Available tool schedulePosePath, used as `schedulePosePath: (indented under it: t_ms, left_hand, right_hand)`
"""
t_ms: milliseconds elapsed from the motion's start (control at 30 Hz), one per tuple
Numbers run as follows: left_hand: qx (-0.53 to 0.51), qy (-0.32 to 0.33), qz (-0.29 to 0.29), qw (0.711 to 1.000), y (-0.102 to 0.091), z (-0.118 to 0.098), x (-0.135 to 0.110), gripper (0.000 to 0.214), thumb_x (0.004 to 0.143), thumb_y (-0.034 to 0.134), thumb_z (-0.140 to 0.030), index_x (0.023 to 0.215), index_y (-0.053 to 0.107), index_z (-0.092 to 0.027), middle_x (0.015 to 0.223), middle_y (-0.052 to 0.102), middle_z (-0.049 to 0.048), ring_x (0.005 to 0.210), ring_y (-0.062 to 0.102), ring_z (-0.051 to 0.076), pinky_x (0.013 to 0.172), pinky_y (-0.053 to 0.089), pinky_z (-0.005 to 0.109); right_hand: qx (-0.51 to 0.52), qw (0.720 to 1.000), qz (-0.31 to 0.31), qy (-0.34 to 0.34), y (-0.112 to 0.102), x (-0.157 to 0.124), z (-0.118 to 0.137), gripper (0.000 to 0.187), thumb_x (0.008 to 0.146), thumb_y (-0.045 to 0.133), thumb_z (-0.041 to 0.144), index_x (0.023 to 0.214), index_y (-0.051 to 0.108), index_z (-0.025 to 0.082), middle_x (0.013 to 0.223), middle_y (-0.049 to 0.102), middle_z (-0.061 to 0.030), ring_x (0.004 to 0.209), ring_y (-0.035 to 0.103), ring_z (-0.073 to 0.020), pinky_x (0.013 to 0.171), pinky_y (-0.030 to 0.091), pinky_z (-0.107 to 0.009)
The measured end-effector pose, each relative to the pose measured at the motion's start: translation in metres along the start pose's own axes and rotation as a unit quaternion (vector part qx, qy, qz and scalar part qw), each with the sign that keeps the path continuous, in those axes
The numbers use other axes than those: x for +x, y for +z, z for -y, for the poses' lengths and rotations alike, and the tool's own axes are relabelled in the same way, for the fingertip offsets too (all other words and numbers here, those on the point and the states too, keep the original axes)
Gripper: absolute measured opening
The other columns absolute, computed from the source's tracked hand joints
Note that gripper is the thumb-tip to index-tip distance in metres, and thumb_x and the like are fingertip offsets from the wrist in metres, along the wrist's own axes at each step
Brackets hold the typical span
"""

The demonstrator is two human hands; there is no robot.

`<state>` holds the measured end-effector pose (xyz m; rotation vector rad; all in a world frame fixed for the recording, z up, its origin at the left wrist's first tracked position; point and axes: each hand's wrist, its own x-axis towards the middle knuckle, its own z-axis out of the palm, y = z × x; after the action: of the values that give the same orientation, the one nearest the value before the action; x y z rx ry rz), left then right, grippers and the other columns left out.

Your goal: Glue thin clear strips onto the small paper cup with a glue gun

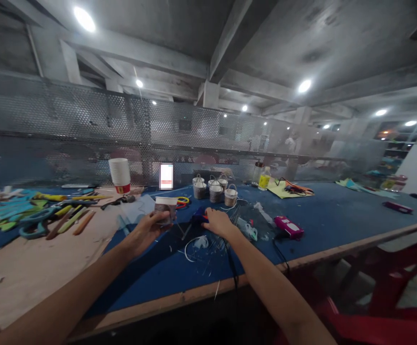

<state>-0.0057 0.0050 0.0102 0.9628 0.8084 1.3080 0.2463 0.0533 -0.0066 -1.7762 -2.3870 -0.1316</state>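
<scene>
My left hand (148,231) is closed round a small paper cup (165,209) with a white rim, held just above the blue table (323,218). My right hand (218,223) rests on a dark blue tool with an orange part (199,216), fingers curled over it; a black cord (231,262) runs from there toward the table's front edge. Beyond the hands stand several small grey cups with wire handles (215,190). Thin wire scraps and a white loop (194,244) lie on the table between my forearms.
A stack of white cups (119,175) stands at the back left beside scissors, sticks and coloured scraps (36,213) on a wooden board (32,268). A pink device (289,226) lies right of my hand. A bottle (264,178), a mesh screen behind, red chairs (391,287) at right.
</scene>
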Motion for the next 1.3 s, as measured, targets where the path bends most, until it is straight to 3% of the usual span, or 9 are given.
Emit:
schedulePosePath:
  t_ms: [167,367,600,767,967,1100,1200,1300]
  left_hand:
    - [-0.002,0.001,0.001,1.0,-0.001,0.0,0.0,0.016,0.087,0.079,-0.014,0.102,0.079,-0.013,0.099,0.084,0.0085,0.093,0.075,0.021,0.083,0.06,0.029]
    - [-0.013,0.007,0.007,1.0,-0.004,0.001,0.002,0.011,0.088,0.078,-0.016,0.098,0.08,-0.013,0.095,0.084,0.0072,0.092,0.075,0.021,0.086,0.059,0.03]
    - [-0.033,0.003,0.0,0.999,-0.009,0.002,0.006,0.011,0.09,0.074,-0.015,0.099,0.08,-0.014,0.094,0.084,0.0059,0.093,0.075,0.022,0.087,0.059,0.033]
    - [-0.042,0.007,-0.008,0.999,-0.008,0.001,0.005,0.013,0.091,0.073,-0.016,0.102,0.079,-0.013,0.096,0.085,0.0063,0.097,0.076,0.023,0.088,0.06,0.033]
    - [-0.061,0.003,-0.017,0.998,-0.018,0.005,0.012,0.019,0.085,0.078,-0.013,0.104,0.078,-0.016,0.099,0.085,0.0053,0.094,0.078,0.022,0.091,0.062,0.034]
    - [-0.046,0.014,0.0,0.999,-0.022,0.006,0.011,0.019,0.08,0.084,-0.017,0.098,0.08,-0.018,0.104,0.084,0.0081,0.099,0.078,0.023,0.093,0.061,0.034]
    - [-0.025,0.014,-0.009,1.0,-0.016,0.004,0.008,0.019,0.08,0.084,-0.022,0.099,0.081,-0.019,0.1,0.085,0.0085,0.095,0.078,0.023,0.091,0.06,0.034]
    - [-0.024,0.001,-0.025,0.999,-0.011,0.002,0.007,0.021,0.082,0.083,-0.026,0.102,0.081,-0.019,0.098,0.085,0.0092,0.094,0.078,0.024,0.091,0.059,0.034]
  right_hand:
    - [-0.019,0.999,-0.006,-0.025,0.003,-0.002,0.006,0.031,0.102,0.064,0.037,0.125,0.064,0.016,0.127,0.071,-0.0168,0.116,0.072,-0.0297,0.093,0.053,-0.037]
    - [-0.03,0.999,-0.034,-0.013,-0.003,-0.005,0.005,0.035,0.103,0.06,0.034,0.131,0.059,0.013,0.129,0.065,-0.0183,0.11,0.073,-0.0295,0.092,0.054,-0.039]
    - [-0.005,0.985,-0.166,0.051,-0.014,-0.001,0.001,0.036,0.1,0.059,0.028,0.133,0.056,0.013,0.127,0.063,-0.0191,0.11,0.069,-0.0296,0.099,0.05,-0.043]
    - [0.054,0.949,-0.301,0.071,-0.021,-0.002,0.002,0.042,0.098,0.059,0.022,0.138,0.056,0.01,0.13,0.063,-0.0223,0.12,0.064,-0.0332,0.107,0.047,-0.046]
    - [0.253,0.864,-0.436,0.018,-0.016,0.004,-0.004,0.045,0.094,0.06,0.026,0.137,0.057,0.013,0.128,0.065,-0.0195,0.116,0.065,-0.0302,0.103,0.052,-0.045]
    - [0.428,0.813,-0.395,-0.007,-0.016,0.005,-0.001,0.042,0.092,0.067,0.041,0.124,0.061,0.014,0.113,0.071,-0.014,0.103,0.069,-0.0259,0.096,0.056,-0.04]
    - [0.492,0.8,-0.342,-0.029,-0.018,0.0,0.008,0.042,0.093,0.066,0.051,0.116,0.064,0.015,0.101,0.073,-0.0098,0.091,0.07,-0.0233,0.087,0.057,-0.036]
    - [0.507,0.796,-0.327,-0.038,-0.019,-0.006,0.019,0.037,0.093,0.063,0.051,0.108,0.068,0.017,0.094,0.074,-0.0076,0.087,0.069,-0.0229,0.084,0.056,-0.035]
